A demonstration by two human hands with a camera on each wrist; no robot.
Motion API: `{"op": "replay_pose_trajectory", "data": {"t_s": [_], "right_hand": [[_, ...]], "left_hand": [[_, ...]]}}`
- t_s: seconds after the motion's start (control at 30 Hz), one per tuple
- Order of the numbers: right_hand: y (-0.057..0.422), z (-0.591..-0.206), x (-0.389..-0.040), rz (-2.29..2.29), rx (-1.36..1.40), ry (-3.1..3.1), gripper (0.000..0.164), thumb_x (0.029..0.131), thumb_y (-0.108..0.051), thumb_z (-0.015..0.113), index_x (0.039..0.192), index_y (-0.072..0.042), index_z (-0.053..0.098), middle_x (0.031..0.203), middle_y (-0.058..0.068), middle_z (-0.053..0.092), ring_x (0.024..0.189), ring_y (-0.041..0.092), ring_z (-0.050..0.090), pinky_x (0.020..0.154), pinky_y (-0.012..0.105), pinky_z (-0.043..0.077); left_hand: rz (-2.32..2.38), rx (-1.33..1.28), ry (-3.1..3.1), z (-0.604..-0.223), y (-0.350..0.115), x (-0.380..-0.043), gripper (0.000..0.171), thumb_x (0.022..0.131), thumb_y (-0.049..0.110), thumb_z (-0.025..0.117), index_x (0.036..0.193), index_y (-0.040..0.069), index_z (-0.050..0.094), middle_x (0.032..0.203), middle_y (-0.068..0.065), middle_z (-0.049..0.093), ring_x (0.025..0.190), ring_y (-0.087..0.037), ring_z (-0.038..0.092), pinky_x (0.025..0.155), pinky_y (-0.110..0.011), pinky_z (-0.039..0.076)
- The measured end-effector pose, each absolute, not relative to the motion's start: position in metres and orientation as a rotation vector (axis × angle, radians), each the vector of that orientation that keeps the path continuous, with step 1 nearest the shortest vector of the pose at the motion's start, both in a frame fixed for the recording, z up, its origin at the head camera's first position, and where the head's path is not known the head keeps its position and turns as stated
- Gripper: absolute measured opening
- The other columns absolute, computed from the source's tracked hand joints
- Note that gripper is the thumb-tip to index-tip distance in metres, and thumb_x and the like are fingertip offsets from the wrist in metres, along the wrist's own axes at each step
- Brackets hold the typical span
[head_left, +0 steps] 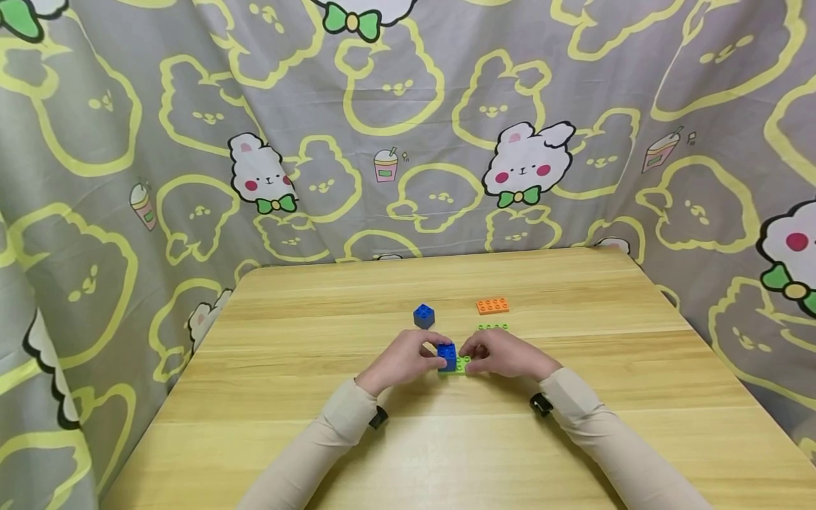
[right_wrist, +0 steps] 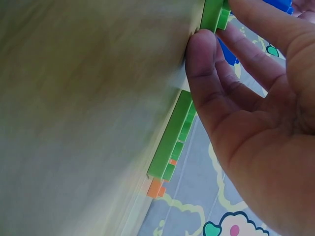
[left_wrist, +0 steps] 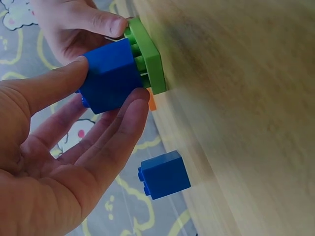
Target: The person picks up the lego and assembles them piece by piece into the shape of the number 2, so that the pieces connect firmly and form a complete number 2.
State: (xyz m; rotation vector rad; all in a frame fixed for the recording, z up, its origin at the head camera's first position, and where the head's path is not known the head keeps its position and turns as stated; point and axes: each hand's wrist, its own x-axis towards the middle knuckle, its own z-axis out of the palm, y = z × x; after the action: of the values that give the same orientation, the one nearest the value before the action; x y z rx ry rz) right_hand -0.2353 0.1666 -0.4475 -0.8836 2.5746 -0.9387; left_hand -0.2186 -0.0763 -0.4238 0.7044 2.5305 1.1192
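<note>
Between thumb and fingers, my left hand [head_left: 403, 361] pinches a blue building block [left_wrist: 110, 76] with studs on top. The block is over the left part of a flat green brick [left_wrist: 152, 61]; its lower face meets the studs, slightly tilted in the left wrist view. Whether it is fully pressed down I cannot tell. My right hand [head_left: 508, 353] pinches the green brick's right end, thumb and fingertips at its edge, as the right wrist view shows. The green brick lies on or just above the table.
A second blue block [head_left: 423, 317] stands behind the left hand. Beyond the right hand lie another flat green brick [right_wrist: 171, 140], partly hidden in the head view, and an orange brick [head_left: 493, 305]. The wooden table [head_left: 306, 312] ends at a patterned curtain [head_left: 440, 92].
</note>
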Motion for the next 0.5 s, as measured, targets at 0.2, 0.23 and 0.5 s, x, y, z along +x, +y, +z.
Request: {"op": "replay_pose_trajectory", "data": {"t_s": [0.2, 0.23, 0.5], "right_hand": [[0.1673, -0.4464, -0.2354, -0.941, -0.865, 2.574, 0.025, 0.092, -0.018, 0.078, 0.114, -0.008, 0.075, 0.102, -0.003, 0.073, 0.086, 0.007, 0.062, 0.077, 0.026, 0.054], [0.1674, -0.4464, -0.2356, -0.941, -0.867, 2.574, 0.025, 0.092, -0.018, 0.078, 0.114, -0.008, 0.075, 0.102, -0.003, 0.072, 0.086, 0.007, 0.062, 0.077, 0.026, 0.054], [0.1663, -0.4413, -0.2355, -0.951, -0.855, 2.570, 0.031, 0.093, -0.022, 0.077, 0.120, -0.007, 0.071, 0.107, 0.001, 0.072, 0.091, 0.011, 0.063, 0.083, 0.032, 0.055]], "left_hand": [[1.144, 0.689, 2.523, -0.4249, -0.0777, -0.2197, 0.034, 0.095, 0.014, 0.074, 0.129, 0.010, 0.070, 0.127, -0.010, 0.070, 0.100, -0.023, 0.074, 0.080, -0.033, 0.061], [1.150, 0.683, 2.520, -0.4248, -0.0778, -0.2197, 0.034, 0.095, 0.014, 0.074, 0.129, 0.009, 0.070, 0.127, -0.010, 0.070, 0.101, -0.024, 0.073, 0.081, -0.034, 0.061], [1.169, 0.695, 2.503, -0.4278, -0.0796, -0.2239, 0.031, 0.095, 0.014, 0.075, 0.125, 0.006, 0.071, 0.116, -0.011, 0.073, 0.099, -0.022, 0.073, 0.083, -0.034, 0.060]]}}
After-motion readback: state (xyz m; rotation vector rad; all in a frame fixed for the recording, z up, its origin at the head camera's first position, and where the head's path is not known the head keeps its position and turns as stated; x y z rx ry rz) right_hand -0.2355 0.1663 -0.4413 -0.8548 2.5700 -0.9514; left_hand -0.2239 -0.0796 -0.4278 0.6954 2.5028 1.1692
